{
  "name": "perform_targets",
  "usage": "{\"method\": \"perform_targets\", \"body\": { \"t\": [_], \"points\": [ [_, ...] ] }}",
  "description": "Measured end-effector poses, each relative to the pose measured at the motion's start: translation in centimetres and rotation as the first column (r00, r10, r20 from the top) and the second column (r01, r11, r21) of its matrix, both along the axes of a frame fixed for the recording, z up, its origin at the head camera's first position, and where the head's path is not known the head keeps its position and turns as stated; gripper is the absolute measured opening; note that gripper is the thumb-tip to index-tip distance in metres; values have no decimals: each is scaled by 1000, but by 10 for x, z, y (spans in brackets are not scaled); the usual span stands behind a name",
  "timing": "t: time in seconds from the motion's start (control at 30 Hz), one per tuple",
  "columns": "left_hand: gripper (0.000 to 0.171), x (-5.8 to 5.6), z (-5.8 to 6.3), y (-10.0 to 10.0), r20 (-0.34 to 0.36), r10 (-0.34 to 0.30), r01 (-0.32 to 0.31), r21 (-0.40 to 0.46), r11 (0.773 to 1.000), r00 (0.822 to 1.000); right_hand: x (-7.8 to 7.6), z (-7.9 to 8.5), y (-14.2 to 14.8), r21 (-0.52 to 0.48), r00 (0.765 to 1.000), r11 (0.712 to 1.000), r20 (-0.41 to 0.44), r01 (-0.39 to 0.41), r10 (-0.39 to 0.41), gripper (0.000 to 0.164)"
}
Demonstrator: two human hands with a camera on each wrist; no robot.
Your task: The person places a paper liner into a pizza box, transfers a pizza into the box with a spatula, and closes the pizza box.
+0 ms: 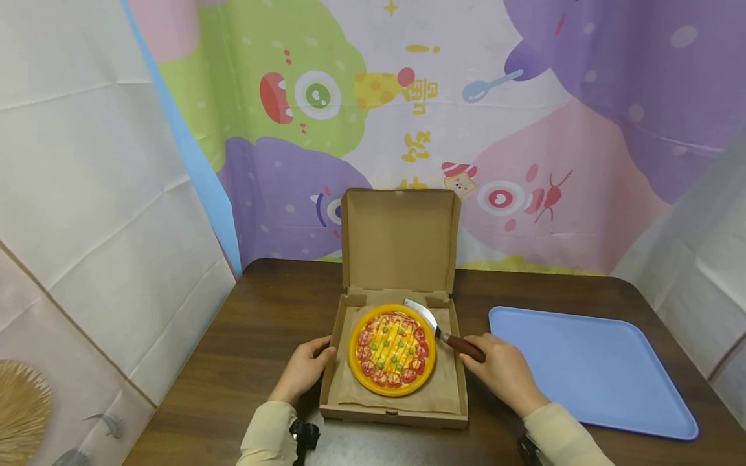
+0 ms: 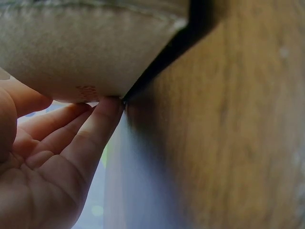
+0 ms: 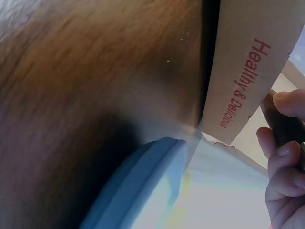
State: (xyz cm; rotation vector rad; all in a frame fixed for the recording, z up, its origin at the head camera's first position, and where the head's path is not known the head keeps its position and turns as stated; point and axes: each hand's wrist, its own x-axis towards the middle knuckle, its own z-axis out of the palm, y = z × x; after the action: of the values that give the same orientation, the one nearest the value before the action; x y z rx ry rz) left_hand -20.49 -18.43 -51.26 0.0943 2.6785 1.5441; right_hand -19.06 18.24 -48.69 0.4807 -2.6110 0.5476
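Observation:
An open cardboard pizza box (image 1: 399,239) stands on the table with its lid raised at the back. Inside, on brown paper, lies a round toy-like pizza (image 1: 393,349) with a yellow rim. My left hand (image 1: 305,369) touches the box's left wall; in the left wrist view, extended fingers (image 2: 90,136) rest against its outer side. My right hand (image 1: 504,372) grips the brown handle of a pizza server (image 1: 428,317). Its metal blade lies along the pizza's upper right edge; how much is beneath the pizza is hidden. Right fingers (image 3: 286,162) curl round the handle.
A light blue tray (image 1: 594,369) lies on the dark wooden table (image 1: 256,310), to the right of the box. A cartoon-printed curtain (image 1: 431,129) hangs behind the table. Pale cloth (image 1: 105,155) hangs at the left.

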Motion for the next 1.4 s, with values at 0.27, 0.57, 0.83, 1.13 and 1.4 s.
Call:
{"method": "perform_targets", "body": {
  "t": [0.27,0.57,0.83,1.13,1.4],
  "points": [
    [37,0,0,1,9,0,0,10,1000,1000,-1,-1,0,-7,1000,1000,15,9,-9,27],
    [38,-1,-1,0,14,-3,3,5,1000,1000,-3,-3,1,-12,1000,1000,8,13,-13,28],
    [38,-1,-2,-1,4,-5,5,2,1000,1000,-4,-5,1,-34,1000,999,15,12,-11,28],
    [38,0,-1,-1,8,-4,4,0,1000,1000,-5,-8,4,-49,1000,999,-26,14,-15,29],
    [38,0,1,-1,2,-3,3,-5,1000,1000,-9,-11,5,-64,998,998,-57,23,-26,32]
  ]
}}
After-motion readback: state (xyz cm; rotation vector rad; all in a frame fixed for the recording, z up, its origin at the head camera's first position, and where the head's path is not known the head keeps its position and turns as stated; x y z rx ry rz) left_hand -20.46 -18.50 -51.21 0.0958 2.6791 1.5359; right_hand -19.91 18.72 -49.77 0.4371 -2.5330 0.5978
